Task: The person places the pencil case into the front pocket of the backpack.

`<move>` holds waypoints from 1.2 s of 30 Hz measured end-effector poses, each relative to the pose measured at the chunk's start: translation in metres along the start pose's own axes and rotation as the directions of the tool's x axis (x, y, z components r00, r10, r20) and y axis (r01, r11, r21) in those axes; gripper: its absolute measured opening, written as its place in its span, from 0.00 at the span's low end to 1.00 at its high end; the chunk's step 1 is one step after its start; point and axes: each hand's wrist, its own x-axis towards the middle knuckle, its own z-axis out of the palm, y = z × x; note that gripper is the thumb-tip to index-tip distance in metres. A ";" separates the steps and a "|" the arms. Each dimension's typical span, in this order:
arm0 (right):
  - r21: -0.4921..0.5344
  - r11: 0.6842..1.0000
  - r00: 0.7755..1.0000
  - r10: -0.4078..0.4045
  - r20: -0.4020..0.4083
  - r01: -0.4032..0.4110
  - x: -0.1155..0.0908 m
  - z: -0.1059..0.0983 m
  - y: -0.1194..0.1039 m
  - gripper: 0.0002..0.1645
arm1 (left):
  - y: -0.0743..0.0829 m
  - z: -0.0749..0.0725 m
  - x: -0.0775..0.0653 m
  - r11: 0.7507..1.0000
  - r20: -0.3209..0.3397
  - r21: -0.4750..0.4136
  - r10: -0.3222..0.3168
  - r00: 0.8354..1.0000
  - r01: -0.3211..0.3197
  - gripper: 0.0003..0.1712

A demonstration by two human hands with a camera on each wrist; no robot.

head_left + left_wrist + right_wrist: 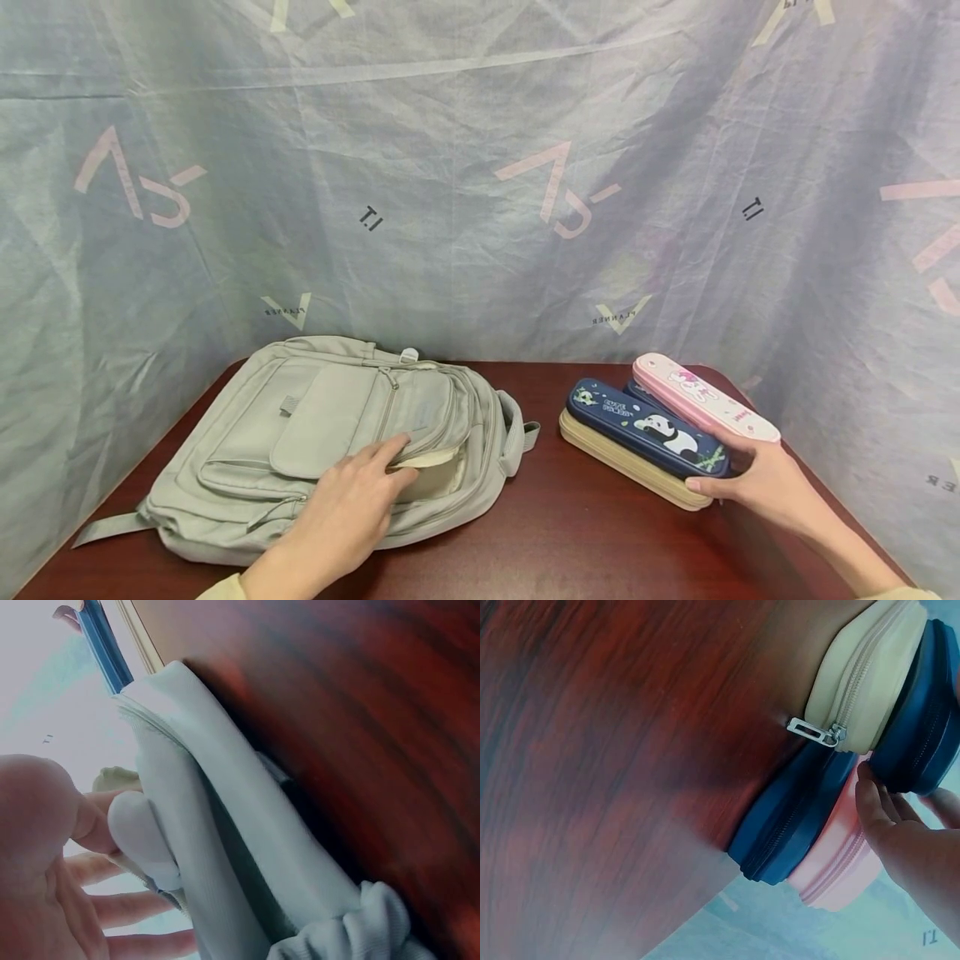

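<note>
With left hand (348, 496) pinching the pocket edge (431, 458) of the backpack (247, 408) and right hand (765, 482) grasping the panda case (637, 427) by its near end, lift level off the beige case (626, 462) beneath.

Free table strip (534, 500) between backpack (330, 408) and stacked pencil cases (630, 426), curtain (465, 267) behind.

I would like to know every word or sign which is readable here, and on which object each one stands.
"CUTE": blue panda case; the blurred word below is probably "PANDA".
"PLANNER": curtain, mirrored.
"T.I": curtain, tilted.
"V": curtain, large and yellow.
Curtain's pink signs: no clear letters.
Pink case: small writing, too blurred to read.
Backpack: faint mark, too blurred to read.
</note>
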 end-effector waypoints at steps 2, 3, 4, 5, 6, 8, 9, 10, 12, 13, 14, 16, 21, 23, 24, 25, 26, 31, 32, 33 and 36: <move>-0.010 1.000 1.000 0.002 -0.004 -0.002 0.000 -0.001 0.000 0.57 | 0.000 0.000 0.000 1.000 0.002 0.016 -0.008 1.000 0.008 0.19; -0.015 1.000 1.000 0.000 -0.006 0.000 0.001 -0.001 0.000 0.57 | 0.000 0.000 0.001 1.000 0.004 0.022 -0.012 1.000 0.012 0.17; 0.001 1.000 1.000 0.001 -0.002 -0.001 0.001 -0.001 -0.001 0.56 | 0.000 0.000 0.001 0.999 0.007 0.028 -0.016 1.000 0.016 0.16; 0.026 1.000 1.000 0.003 0.004 -0.003 0.001 0.000 -0.001 0.55 | 0.000 0.001 0.001 0.999 0.010 0.035 -0.020 1.000 0.020 0.15; 0.060 0.998 1.000 0.007 0.010 -0.007 0.001 0.000 -0.001 0.55 | 0.000 0.001 0.001 0.999 0.012 0.041 -0.023 1.000 0.023 0.14; 0.123 0.992 1.000 0.008 0.023 -0.010 0.001 0.001 0.000 0.53 | 0.000 0.001 0.002 0.998 0.012 0.048 -0.030 0.999 0.029 0.12; 0.153 0.988 1.000 0.009 0.028 -0.013 0.001 0.002 0.000 0.52 | 0.000 0.002 0.002 0.998 0.011 0.052 -0.032 0.999 0.031 0.13; 0.179 0.984 0.999 0.013 0.031 -0.018 0.001 0.002 0.000 0.51 | 0.000 0.003 0.002 0.998 0.010 0.053 -0.034 0.999 0.033 0.14; 0.196 0.980 0.999 0.019 0.029 -0.024 0.000 0.003 0.000 0.51 | -0.001 0.004 0.003 0.998 0.005 0.050 -0.041 0.999 0.041 0.16; 0.197 0.980 0.999 0.020 0.029 -0.026 0.000 0.003 0.000 0.50 | -0.001 0.004 0.003 0.998 0.003 0.049 -0.046 0.999 0.046 0.17; 0.198 0.980 0.999 0.024 0.027 -0.029 0.000 0.003 0.000 0.50 | -0.001 0.004 0.004 0.998 0.001 0.043 -0.051 0.999 0.051 0.19; 0.189 0.981 0.999 0.032 0.025 -0.036 0.001 0.002 0.000 0.50 | -0.002 0.005 0.004 0.997 -0.003 0.028 -0.065 0.998 0.065 0.23; 0.133 0.989 0.997 0.065 0.029 -0.069 0.004 -0.003 0.000 0.52 | -0.003 0.003 0.007 0.996 -0.012 -0.009 -0.094 0.995 0.094 0.32; 0.111 0.990 0.996 0.083 0.032 -0.086 0.004 -0.005 -0.001 0.53 | -0.004 0.002 0.007 0.995 -0.012 -0.018 -0.099 0.995 0.098 0.35; 0.110 0.989 0.995 0.091 0.034 -0.094 0.005 -0.006 -0.001 0.53 | -0.004 0.002 0.008 0.995 -0.011 -0.019 -0.099 0.995 0.098 0.36; 0.113 0.989 0.995 0.093 0.038 -0.096 0.005 -0.006 -0.002 0.53 | -0.005 0.001 0.008 0.995 -0.009 -0.021 -0.098 0.995 0.098 0.36; 0.119 0.988 0.995 0.096 0.040 -0.100 0.005 -0.007 -0.002 0.53 | -0.005 0.001 0.008 0.995 -0.007 -0.020 -0.098 0.995 0.097 0.37; 0.138 0.985 0.994 0.097 0.041 -0.102 0.004 -0.008 -0.003 0.53 | -0.005 -0.002 0.009 0.994 0.020 -0.016 -0.103 0.994 0.104 0.37; 0.139 0.985 0.994 0.097 0.041 -0.102 0.004 -0.008 -0.003 0.53 | -0.005 -0.002 0.010 0.994 0.030 -0.020 -0.109 0.994 0.109 0.37; 0.138 0.985 0.994 0.096 0.041 -0.101 0.004 -0.009 -0.003 0.53 | -0.005 -0.002 0.010 0.993 0.038 -0.025 -0.117 0.992 0.118 0.38; 0.138 0.985 0.994 0.097 0.044 -0.102 0.003 -0.010 -0.003 0.54 | -0.005 -0.004 0.012 0.987 0.058 -0.049 -0.150 0.987 0.153 0.38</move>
